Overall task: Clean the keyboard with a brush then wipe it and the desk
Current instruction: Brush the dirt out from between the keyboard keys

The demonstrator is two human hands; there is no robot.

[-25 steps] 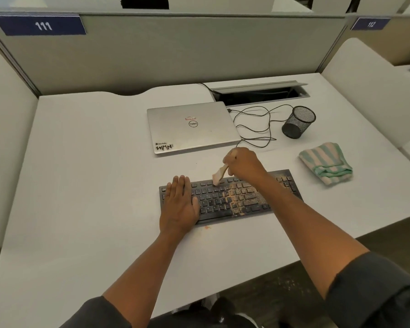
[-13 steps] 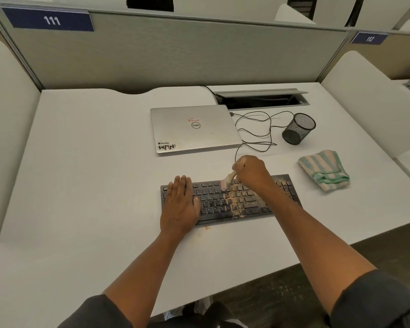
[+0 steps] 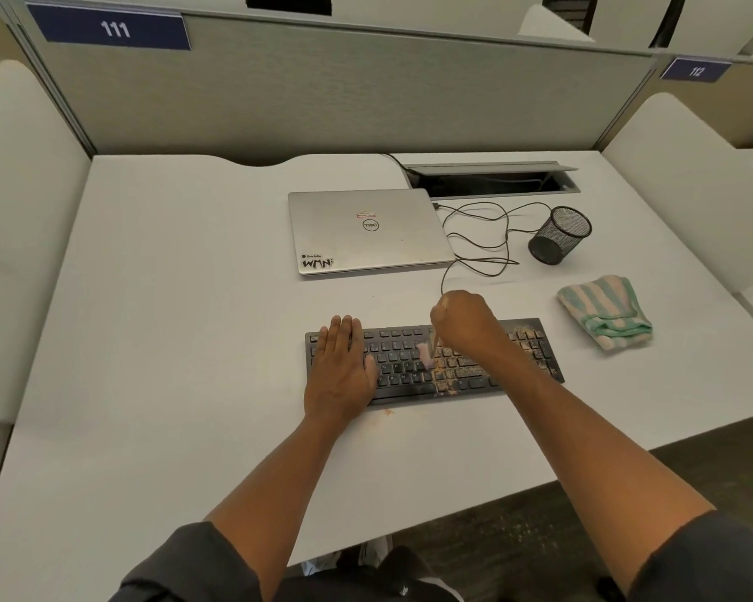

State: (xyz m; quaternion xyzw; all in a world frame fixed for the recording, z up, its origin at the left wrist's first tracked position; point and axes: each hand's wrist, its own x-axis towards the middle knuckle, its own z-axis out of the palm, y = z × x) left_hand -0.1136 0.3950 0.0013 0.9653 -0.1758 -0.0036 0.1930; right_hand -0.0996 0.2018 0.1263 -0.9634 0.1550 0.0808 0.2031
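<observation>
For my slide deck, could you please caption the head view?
Right hand sweeps a pink brush across the dusty black keyboard; left hand steadies it.

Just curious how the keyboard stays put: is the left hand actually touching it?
Touching. The head view shows the left hand lying flat with straight fingers on the left end of the keyboard, covering its keys, with no gap visible.

Soft, even overhead light, faint shadows; wide-angle bending at the edges; the brush (image 3: 425, 355) smeared by motion blur
</observation>
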